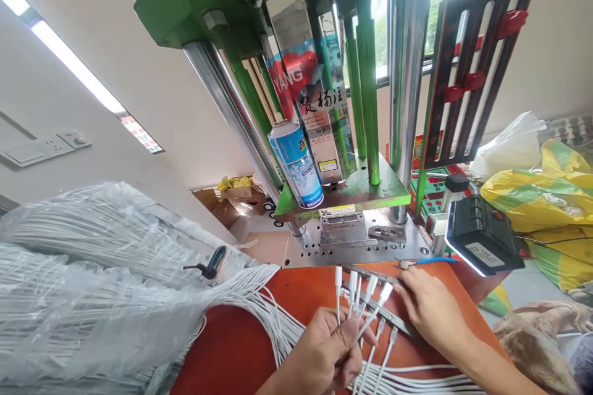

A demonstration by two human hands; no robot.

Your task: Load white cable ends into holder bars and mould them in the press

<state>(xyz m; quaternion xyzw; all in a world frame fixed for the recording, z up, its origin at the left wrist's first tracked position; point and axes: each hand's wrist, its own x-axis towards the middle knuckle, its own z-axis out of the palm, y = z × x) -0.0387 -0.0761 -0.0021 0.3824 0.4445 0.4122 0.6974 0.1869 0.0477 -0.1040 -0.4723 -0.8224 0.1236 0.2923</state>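
My left hand [331, 345] is closed around several thin white cables, their white plug ends [370, 286] fanned upward above the fingers. Beside it, a slotted metal strip [393, 319] lies slanted on the red-orange tabletop, with more cable ends [393, 336] at its lower edge. My right hand [433, 305] rests at the right, thumb and fingers at the end of a second narrow metal bar [377, 278] and seemingly gripping it. Just past its fingertips lie blue-handled pliers [438, 260]. The right palm and some fingertips are hidden.
A green press [340, 194] with steel columns stands ahead, a blue-and-white spray can [296, 163] on its plate. Plastic-wrapped cable bundles [92, 284] fill the left. A black lamp [484, 234] juts in at right, before yellow-green bags [537, 197]. Loose cables [417, 376] cross the near table.
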